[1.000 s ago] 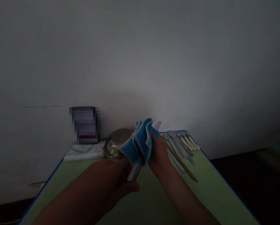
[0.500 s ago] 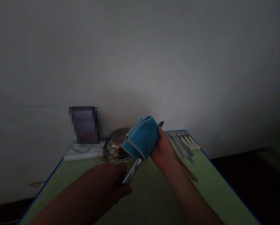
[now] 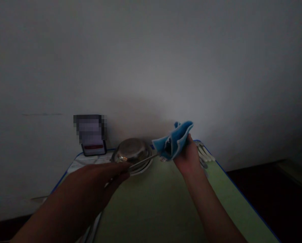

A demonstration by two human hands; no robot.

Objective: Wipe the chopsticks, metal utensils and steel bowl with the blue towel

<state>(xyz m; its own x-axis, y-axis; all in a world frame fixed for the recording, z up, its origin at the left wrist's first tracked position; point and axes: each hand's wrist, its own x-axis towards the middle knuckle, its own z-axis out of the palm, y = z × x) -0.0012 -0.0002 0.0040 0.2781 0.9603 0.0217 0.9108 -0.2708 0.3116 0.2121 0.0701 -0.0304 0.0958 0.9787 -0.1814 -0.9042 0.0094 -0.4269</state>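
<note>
My left hand [image 3: 113, 175] pinches the end of a metal knife [image 3: 144, 160], seen nearly edge-on and slanting up to the right. The knife's far part is hidden in a folded blue cloth [image 3: 180, 136] with pale edging. My right hand [image 3: 189, 157] is closed around this cloth from the right, its fingers mostly hidden behind it. Both hands are raised over the green table [image 3: 151, 209]. Just behind the knife sits an upside-down shiny metal bowl [image 3: 132, 148], on top of other stacked dishes [image 3: 141, 170].
A phone or tablet [image 3: 94, 148], partly blurred, leans against the wall at the back left. Cutlery with pale handles [image 3: 205, 155] lies at the back right, partly behind my right hand. Long, thin items [image 3: 95, 226] show under my left forearm.
The cloth and my right hand have moved right, and the cloth has turned. My left hand has moved up and left, with the knife tilted flatter and turned edge-on.
</note>
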